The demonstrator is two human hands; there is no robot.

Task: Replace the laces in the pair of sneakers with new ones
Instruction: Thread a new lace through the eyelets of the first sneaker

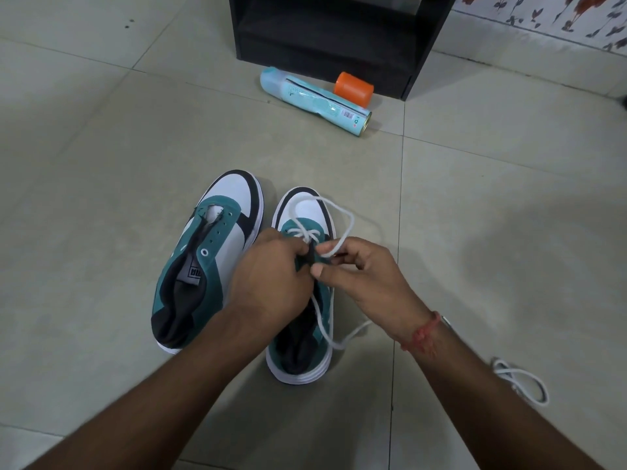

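Meanwhile, both hands (271, 279) (366, 276) pinching white lace (342, 215) on half-laced teal sneaker (305, 300).

Beyond, on pale tiled floor (101, 137): pale blue cylindrical spray can (314, 101) lying on its side, orange plastic cap (353, 89) touching it, black open-fronted cabinet (334, 39) just behind.

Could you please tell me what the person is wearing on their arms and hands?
Both forearms are bare, with no sleeves in view, and the left hand has no rings or bands showing. The right hand also looks ringless. On the right wrist sits a red thread band, wound round several times, and just behind it the edge of a silvery band or bangle shows.
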